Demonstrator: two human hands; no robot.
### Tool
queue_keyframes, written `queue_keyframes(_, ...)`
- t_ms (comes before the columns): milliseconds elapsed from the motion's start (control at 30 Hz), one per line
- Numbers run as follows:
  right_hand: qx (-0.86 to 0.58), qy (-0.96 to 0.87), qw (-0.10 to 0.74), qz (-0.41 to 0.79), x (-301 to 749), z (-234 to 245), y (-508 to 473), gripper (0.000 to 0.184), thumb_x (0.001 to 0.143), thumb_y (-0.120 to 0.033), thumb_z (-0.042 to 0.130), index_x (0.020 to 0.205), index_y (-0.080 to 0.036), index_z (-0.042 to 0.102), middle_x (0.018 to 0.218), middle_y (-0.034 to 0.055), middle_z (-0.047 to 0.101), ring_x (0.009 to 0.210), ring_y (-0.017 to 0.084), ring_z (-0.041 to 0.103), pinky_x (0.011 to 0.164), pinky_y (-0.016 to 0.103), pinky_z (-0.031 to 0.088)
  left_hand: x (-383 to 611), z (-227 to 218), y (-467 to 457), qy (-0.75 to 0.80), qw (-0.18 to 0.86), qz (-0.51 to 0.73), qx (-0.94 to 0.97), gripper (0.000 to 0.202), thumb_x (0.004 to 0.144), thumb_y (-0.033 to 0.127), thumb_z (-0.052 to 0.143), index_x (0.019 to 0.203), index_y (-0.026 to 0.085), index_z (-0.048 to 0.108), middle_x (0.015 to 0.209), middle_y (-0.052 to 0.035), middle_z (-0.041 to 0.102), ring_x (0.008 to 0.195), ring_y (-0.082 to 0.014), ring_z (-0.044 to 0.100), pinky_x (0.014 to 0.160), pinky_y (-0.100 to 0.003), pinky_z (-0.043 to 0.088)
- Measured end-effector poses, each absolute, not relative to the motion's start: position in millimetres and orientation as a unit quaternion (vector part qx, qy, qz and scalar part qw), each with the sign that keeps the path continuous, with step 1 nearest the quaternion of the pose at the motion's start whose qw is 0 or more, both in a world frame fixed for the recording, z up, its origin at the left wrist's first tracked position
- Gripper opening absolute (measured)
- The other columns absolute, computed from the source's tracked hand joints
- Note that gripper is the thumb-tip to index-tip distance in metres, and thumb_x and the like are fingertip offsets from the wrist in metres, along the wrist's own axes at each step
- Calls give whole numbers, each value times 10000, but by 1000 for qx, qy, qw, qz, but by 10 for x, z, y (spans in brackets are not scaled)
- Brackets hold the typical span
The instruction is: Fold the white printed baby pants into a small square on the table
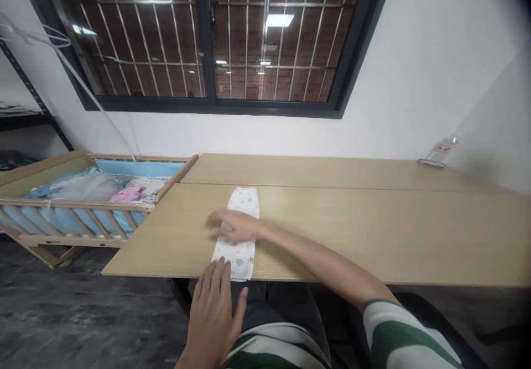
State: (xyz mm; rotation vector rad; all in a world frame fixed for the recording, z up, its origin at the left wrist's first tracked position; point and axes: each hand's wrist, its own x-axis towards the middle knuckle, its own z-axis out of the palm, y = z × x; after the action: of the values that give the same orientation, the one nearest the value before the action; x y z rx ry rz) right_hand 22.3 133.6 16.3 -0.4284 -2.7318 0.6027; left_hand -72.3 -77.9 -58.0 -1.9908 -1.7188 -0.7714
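A long, narrow folded white cloth (244, 202) with small printed figures lies on the wooden table (373, 230), running from the front edge toward the middle. My right hand (234, 226) rests flat across the cloth's middle, fingers stretched out to the left. My left hand (213, 313) is open at the table's front edge, fingertips touching the near end of the cloth.
A wooden baby crib (89, 203) with blue lining and heaped clothes stands against the table's left end. A plastic bottle (440, 152) lies at the far right by the wall. A barred window is behind the table. A dark shelf stands far left.
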Motion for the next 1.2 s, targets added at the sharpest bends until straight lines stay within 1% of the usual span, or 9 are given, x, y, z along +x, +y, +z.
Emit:
queue_keyframes(100,-37,-965,107,235,348,115,816,517,1045,-392,426,1535,-229,414,1596,77,401,1489,210,334,1208,358,270,-654,-769,-804,-614,229,-233,-719,475,950,440,497,1282,128,630,1283,-193,675,1224,-358,599,1022,-493,451)
queue_keyframes(167,-12,-965,83,249,412,32,621,552,1054,-383,407,1582,-238,334,1637,61,314,1530,186,234,1235,343,212,-649,-879,-810,-612,224,-206,-730,428,940,460,504,1171,157,698,1173,-173,724,1144,-354,643,1032,-515,450)
queue_keyframes(233,-20,-965,62,255,453,-75,569,568,1061,-402,391,1597,-240,296,1650,60,266,1541,179,194,1248,346,172,-659,-958,-813,-615,216,-190,-734,416,933,466,513,1146,174,718,1158,-162,729,1132,-355,650,1045,-524,449)
queue_keyframes(300,-42,-966,48,252,476,-179,642,562,1066,-430,375,1594,-252,301,1651,54,259,1543,178,184,1254,359,137,-669,-1006,-814,-615,222,-190,-732,434,927,444,520,1217,173,696,1242,-176,699,1201,-373,618,1043,-530,453)
queue_keyframes(400,-94,-967,41,234,487,-285,908,571,1056,-477,395,1584,-273,322,1662,46,227,1550,193,153,1257,386,92,-670,-1033,-817,-613,232,-204,-727,511,924,387,525,1388,182,588,1431,-188,583,1331,-385,526,1041,-531,451)
queue_keyframes(467,-133,-966,38,219,486,-322,1142,593,1044,-510,410,1584,-284,317,1670,46,193,1554,205,131,1257,402,69,-666,-1031,-819,-614,232,-210,-724,553,927,367,526,1450,188,527,1495,-189,520,1366,-381,495,1046,-528,445)
queue_keyframes(733,-279,-943,35,176,419,-411,2127,667,1019,-623,346,1595,-292,281,1678,45,159,1561,226,87,1254,424,42,-679,-1007,-801,-617,243,-179,-727,506,940,346,521,1425,208,563,1474,-175,548,1360,-364,506,1056,-517,448)
queue_keyframes(933,-354,-924,43,139,393,-436,2596,700,1034,-590,267,1609,-191,247,1675,79,146,1562,230,70,1257,421,58,-693,-1008,-793,-604,267,-175,-730,481,950,326,518,1406,188,582,1454,-199,560,1320,-364,542,1032,-512,458)
queue_keyframes(1200,-350,-927,53,127,468,-528,2781,756,1016,-623,231,1612,-158,239,1676,66,152,1560,248,84,1266,412,79,-653,-898,-789,-607,268,-190,-723,405,981,390,526,1309,195,662,1351,-189,642,1220,-336,617,967,-469,496)
